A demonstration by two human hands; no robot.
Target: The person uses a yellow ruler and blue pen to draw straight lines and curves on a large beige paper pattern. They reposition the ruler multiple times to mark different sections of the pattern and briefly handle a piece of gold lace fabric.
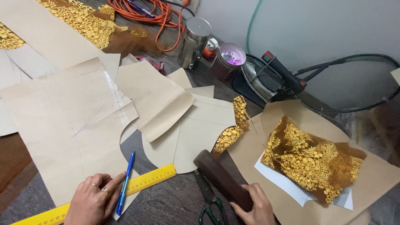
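The left hand [92,201] lies flat on a paper pattern [62,125]. Its fingers pinch a blue pen [125,183], and they press on a yellow ruler [141,183] that lies slanted at the paper's low edge. The right hand [255,206] has its fingers wrapped around one end of a dark wooden block [221,179], which is tilted above the table [166,204]. Green-handled scissors [210,204] lie just left of that hand. Gold lace [312,160] sits on brown paper to the right.

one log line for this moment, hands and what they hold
left hand: holds blue pen on yellow ruler | right hand: grips dark wooden block
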